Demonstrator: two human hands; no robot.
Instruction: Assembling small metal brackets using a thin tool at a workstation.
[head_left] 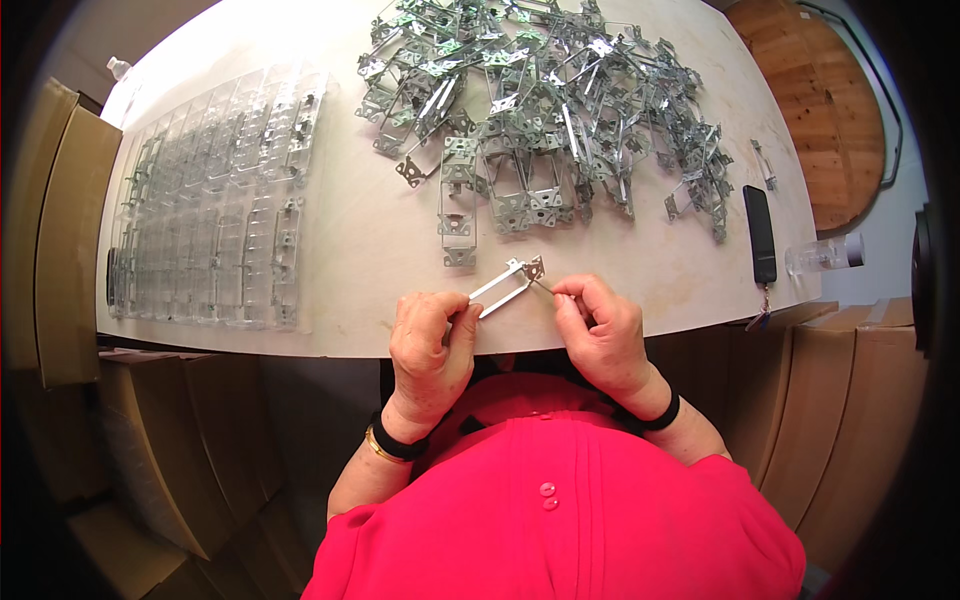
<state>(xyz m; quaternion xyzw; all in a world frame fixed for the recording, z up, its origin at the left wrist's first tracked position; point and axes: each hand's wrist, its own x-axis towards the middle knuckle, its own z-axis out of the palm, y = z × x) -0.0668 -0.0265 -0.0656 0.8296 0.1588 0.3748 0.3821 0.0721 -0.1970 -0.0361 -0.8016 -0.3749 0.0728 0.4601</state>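
Observation:
Near the table's front edge, my left hand [430, 345] is closed on one end of a metal bracket [487, 292]. This bracket has two long parallel silver strips and a small end plate with holes, tilted up and away to the right. My right hand [605, 330] pinches a thin rod-like piece [545, 288] between thumb and forefinger. The rod's far tip meets the bracket's end plate; whether it is joined to it I cannot tell. Just beyond lies a large heap of similar metal brackets [545, 205], tangled together.
At the left lie clear plastic trays [200, 225] with metal pieces in their compartments. A black phone [760, 235] and a clear bottle [825, 256] lie at the right, near a lone small bracket [764, 165]. Cardboard boxes [75, 240] flank the table; a round wooden board [815, 110] stands beyond.

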